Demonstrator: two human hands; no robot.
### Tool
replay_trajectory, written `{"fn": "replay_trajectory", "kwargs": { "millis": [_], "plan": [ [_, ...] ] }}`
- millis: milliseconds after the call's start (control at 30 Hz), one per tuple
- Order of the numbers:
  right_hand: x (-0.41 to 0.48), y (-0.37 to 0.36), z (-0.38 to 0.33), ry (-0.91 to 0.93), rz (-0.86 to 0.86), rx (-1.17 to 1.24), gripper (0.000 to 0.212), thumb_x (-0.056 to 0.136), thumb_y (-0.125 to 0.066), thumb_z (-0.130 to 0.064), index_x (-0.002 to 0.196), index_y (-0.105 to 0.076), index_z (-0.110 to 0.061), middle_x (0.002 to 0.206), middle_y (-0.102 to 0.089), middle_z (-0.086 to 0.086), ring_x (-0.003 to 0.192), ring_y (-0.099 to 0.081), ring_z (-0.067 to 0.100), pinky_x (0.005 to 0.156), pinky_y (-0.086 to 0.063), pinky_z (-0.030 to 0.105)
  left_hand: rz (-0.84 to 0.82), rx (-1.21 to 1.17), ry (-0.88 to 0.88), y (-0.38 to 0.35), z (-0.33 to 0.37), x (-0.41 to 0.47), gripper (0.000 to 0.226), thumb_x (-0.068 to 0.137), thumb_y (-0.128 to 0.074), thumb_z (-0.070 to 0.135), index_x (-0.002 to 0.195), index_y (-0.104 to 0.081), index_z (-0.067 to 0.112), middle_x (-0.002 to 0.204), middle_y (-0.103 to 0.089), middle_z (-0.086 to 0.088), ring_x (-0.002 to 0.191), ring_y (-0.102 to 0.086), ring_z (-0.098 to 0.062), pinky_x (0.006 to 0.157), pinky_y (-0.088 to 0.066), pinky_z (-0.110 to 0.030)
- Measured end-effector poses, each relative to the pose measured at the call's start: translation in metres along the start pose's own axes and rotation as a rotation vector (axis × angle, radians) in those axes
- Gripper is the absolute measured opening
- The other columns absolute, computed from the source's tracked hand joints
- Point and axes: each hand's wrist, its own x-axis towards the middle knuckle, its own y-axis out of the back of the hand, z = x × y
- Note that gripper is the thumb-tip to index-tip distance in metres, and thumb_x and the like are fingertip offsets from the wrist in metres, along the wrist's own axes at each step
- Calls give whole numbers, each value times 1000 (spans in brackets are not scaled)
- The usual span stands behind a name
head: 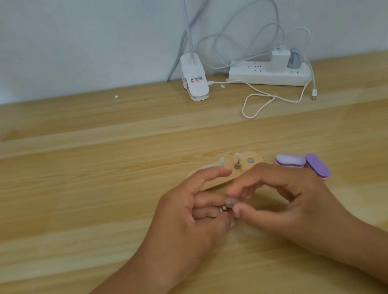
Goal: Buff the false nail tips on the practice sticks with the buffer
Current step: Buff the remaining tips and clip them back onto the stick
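A makeshift nail-practice desk, at home or in a small studio; I can't tell which.
My wooden desk (75, 179) meets a plain pale wall (64, 41), with a clip-on lamp (195, 81), a white power strip (259, 76) holding chargers (279, 59), purple buffer blocks (290, 160) and a wooden nail-stick stand (245, 160).

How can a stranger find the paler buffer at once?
On the wooden table, look just beyond the right hand, to the right of the small wooden stand. Two oval buffers lie there side by side; the paler buffer is nearer the stand, with a light lilac top, while the darker buffer is deep purple.
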Motion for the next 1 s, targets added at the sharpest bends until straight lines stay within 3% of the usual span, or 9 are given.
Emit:
{"fn": "replay_trajectory", "kwargs": {
  "millis": [233,467,567,700,1000],
  "plan": [
    [0,0,0,50,-26,-84,36,75,-78,-8,105,-70,-25,93,-68,-13,87,-62,9,79,-49,18,7,-8,-34,-3,1,-1,65,75,-70,6,123,-55,48,93,-77,-2,79,-73,-15,77,-57,-26],
    [-2,-8,0,219,-31,-328,33,75,-75,-2,104,-71,-14,89,-62,-10,85,-53,-2,83,-43,12,-31,16,-69,-3,2,-1,74,74,-70,3,129,-50,50,102,-76,3,92,-73,-21,85,-58,-34],
    [-2,-8,0,183,-31,-258,34,74,-74,-2,105,-70,-16,88,-62,-12,82,-58,4,80,-45,12,-12,31,-66,-4,4,-2,74,72,-69,4,125,-51,52,104,-75,3,83,-74,-22,78,-59,-32],
    [0,-3,0,102,-44,-103,38,74,-74,0,107,-69,-19,87,-64,-11,82,-62,13,78,-48,15,11,1,-58,-2,4,-1,72,71,-68,1,123,-55,49,111,-73,3,69,-71,-12,70,-55,-24],
    [12,16,-2,20,41,-43,37,75,-73,-4,107,-68,-21,85,-67,-9,78,-64,13,76,-50,17,77,-37,-40,-2,2,-2,60,75,-71,-3,114,-61,43,107,-73,2,75,-74,-26,73,-59,-28]
  ]
}}
